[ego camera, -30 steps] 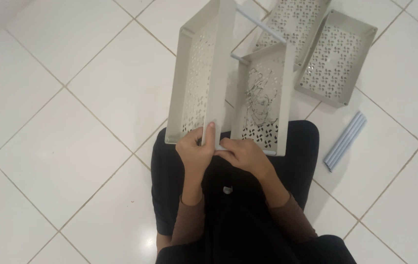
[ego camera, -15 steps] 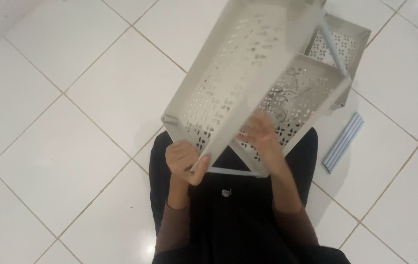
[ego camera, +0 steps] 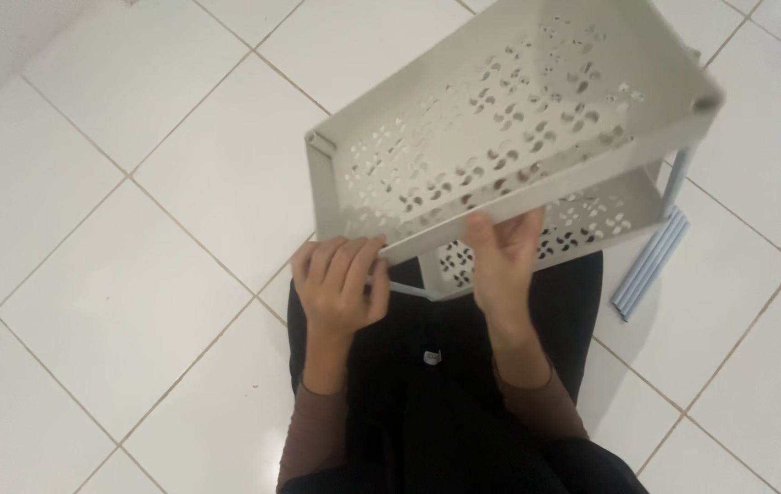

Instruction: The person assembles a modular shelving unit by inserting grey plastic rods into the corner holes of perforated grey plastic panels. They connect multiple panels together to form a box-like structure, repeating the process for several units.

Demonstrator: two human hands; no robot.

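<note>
The person holds a pale grey perforated rack (ego camera: pixel 500 137) tilted in the air above the lap, its two trays joined by thin poles. The left hand (ego camera: pixel 340 284) is curled shut around a pole at the rack's near corner; the right hand (ego camera: pixel 505 261) grips the upper tray's near rim, fingers spread. A bundle of grey-blue poles (ego camera: pixel 648 265) lies on the white tiled floor (ego camera: pixel 134 229) just beside the right leg, partly hidden by the rack.

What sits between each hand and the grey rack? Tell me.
Nothing visible. The left hand is wrapped around a thin pole at the rack's near corner, and the right hand holds the perforated tray's front edge directly. The spare poles lie on the floor, off to the right.
</note>
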